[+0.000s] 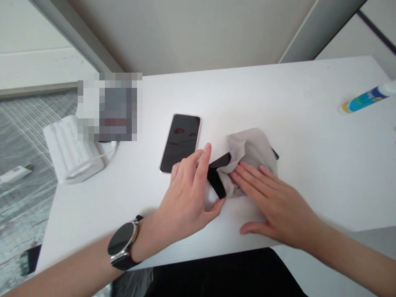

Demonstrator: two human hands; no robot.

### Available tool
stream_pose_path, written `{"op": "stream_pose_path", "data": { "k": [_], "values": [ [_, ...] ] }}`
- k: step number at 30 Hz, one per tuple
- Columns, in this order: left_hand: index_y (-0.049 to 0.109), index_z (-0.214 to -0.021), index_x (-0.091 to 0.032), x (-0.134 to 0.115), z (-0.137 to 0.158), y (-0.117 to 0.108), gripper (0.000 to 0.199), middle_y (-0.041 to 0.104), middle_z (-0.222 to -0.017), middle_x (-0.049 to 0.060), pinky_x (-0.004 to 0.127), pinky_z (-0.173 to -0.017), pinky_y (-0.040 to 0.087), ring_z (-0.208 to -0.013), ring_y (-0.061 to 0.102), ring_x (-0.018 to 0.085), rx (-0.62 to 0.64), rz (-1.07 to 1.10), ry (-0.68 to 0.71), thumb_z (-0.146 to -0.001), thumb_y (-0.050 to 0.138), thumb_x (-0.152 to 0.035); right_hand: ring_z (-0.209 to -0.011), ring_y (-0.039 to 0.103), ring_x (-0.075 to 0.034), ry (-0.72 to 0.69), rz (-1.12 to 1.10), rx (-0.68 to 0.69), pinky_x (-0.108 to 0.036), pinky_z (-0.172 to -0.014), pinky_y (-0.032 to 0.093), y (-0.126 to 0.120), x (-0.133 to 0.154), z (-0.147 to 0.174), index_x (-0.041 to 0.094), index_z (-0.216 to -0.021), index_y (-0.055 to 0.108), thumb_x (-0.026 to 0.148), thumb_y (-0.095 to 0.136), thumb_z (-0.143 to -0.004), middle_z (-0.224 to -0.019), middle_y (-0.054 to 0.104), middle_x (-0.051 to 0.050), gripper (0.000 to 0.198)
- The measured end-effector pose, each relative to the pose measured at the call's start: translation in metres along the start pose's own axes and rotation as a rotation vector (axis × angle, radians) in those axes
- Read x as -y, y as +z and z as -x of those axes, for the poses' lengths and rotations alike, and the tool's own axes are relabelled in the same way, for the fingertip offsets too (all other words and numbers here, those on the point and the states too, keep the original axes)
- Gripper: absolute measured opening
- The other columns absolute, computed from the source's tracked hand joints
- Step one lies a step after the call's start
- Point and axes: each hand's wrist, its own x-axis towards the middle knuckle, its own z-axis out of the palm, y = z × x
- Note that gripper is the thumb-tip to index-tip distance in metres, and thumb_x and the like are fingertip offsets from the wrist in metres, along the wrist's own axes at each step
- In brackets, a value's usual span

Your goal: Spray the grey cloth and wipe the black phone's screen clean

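Note:
A light grey cloth [256, 144] lies crumpled on the table, partly covering a black angular object [217, 179]. The object's left end sticks out as two flat black arms, and a small black tip shows beyond the cloth's right edge. My left hand [187, 192], with a watch [122, 243] on its wrist, spans the exposed end between thumb and forefinger, the thumb at its lower corner. Stretched fingers of my right hand [275, 202] lie flat on the cloth, thumb apart. What the cloth hides cannot be made out. Just beyond my left fingers lies a phone [182, 140], dark screen up.
On the white table [309, 165], a white box-like device [72, 152] with a cable stands at the left edge, beside a blurred-out item [117, 107]. A blue and white tube [368, 99] lies at the far right. A wall [201, 37] rises behind the table.

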Motion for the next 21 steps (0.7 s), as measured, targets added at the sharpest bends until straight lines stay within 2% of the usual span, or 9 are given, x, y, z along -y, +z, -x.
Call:
{"op": "stream_pose_path", "data": {
  "k": [3,5,7,9,12,15,18,19,21],
  "values": [
    [-0.009,-0.165,-0.017,-0.002,-0.001,0.0,0.116,0.044,-0.15,0.024,0.058,-0.104,0.044,-0.125,0.052,0.039,0.005,0.005,-0.011,-0.086,0.073,-0.04,-0.152,0.038,-0.039,0.159,0.108,-0.066,-0.062,-0.123,0.032,-0.005,-0.025,0.004,0.012,-0.166,0.021,0.072,0.043,-0.098,-0.165,0.038,-0.019,0.093],
    [-0.008,-0.165,-0.018,-0.002,-0.002,0.0,0.115,0.045,-0.15,0.023,0.058,-0.104,0.043,-0.124,0.052,0.039,0.005,0.015,-0.02,-0.086,0.073,-0.038,-0.152,0.035,-0.042,0.204,0.136,-0.1,-0.065,-0.123,0.029,-0.003,-0.023,0.0,0.01,-0.166,0.02,0.076,0.044,-0.095,-0.166,0.035,-0.021,0.099],
    [-0.009,-0.165,-0.02,-0.001,-0.002,0.0,0.115,0.044,-0.151,0.022,0.057,-0.104,0.043,-0.123,0.052,0.038,0.002,0.03,-0.024,-0.086,0.073,-0.038,-0.155,0.03,-0.041,0.153,0.119,-0.097,-0.064,-0.125,0.026,0.003,-0.006,-0.007,0.005,-0.164,0.021,0.083,0.044,-0.09,-0.166,0.034,-0.022,0.11],
    [-0.01,-0.165,-0.021,0.0,-0.002,0.001,0.116,0.044,-0.152,0.021,0.057,-0.104,0.043,-0.125,0.052,0.038,0.001,0.043,-0.016,-0.085,0.072,-0.036,-0.157,0.027,-0.037,0.038,0.064,-0.055,-0.059,-0.127,0.025,0.009,0.016,-0.014,0.002,-0.162,0.026,0.089,0.039,-0.086,-0.166,0.034,-0.021,0.116],
    [-0.01,-0.165,-0.021,0.001,-0.001,0.001,0.117,0.045,-0.151,0.021,0.056,-0.102,0.043,-0.124,0.052,0.038,0.005,0.038,-0.007,-0.083,0.072,-0.032,-0.157,0.028,-0.03,-0.101,-0.007,0.017,-0.051,-0.128,0.027,0.011,0.025,-0.024,0.004,-0.16,0.033,0.088,0.032,-0.089,-0.167,0.035,-0.015,0.11],
    [-0.006,-0.165,-0.018,0.0,-0.001,0.0,0.115,0.046,-0.15,0.022,0.055,-0.1,0.044,-0.12,0.053,0.038,0.011,0.021,-0.006,-0.085,0.074,-0.038,-0.155,0.034,-0.031,-0.012,0.046,-0.012,-0.053,-0.127,0.028,0.005,0.003,-0.029,0.006,-0.159,0.036,0.08,0.036,-0.095,-0.165,0.037,-0.016,0.098],
    [-0.005,-0.165,-0.018,-0.001,-0.003,0.0,0.114,0.045,-0.151,0.022,0.054,-0.1,0.045,-0.119,0.054,0.037,-0.002,0.023,-0.01,-0.087,0.074,-0.043,-0.154,0.035,-0.036,0.155,0.118,-0.105,-0.057,-0.126,0.027,0.003,-0.012,-0.033,0.0,-0.158,0.034,0.078,0.04,-0.095,-0.165,0.036,-0.023,0.101],
    [-0.005,-0.165,-0.019,-0.001,-0.003,0.0,0.115,0.045,-0.152,0.022,0.055,-0.101,0.045,-0.119,0.054,0.037,-0.006,0.029,-0.013,-0.086,0.074,-0.044,-0.154,0.033,-0.038,0.162,0.119,-0.115,-0.058,-0.126,0.027,0.005,-0.009,-0.034,-0.002,-0.158,0.034,0.081,0.04,-0.093,-0.165,0.035,-0.024,0.106],
    [-0.007,-0.165,-0.02,0.0,-0.003,0.001,0.116,0.042,-0.154,0.022,0.056,-0.102,0.044,-0.122,0.053,0.038,-0.01,0.037,-0.018,-0.086,0.074,-0.043,-0.156,0.028,-0.038,0.081,0.081,-0.086,-0.058,-0.127,0.026,0.01,0.007,-0.037,-0.004,-0.158,0.032,0.087,0.038,-0.088,-0.166,0.032,-0.024,0.115]
  ]
}}
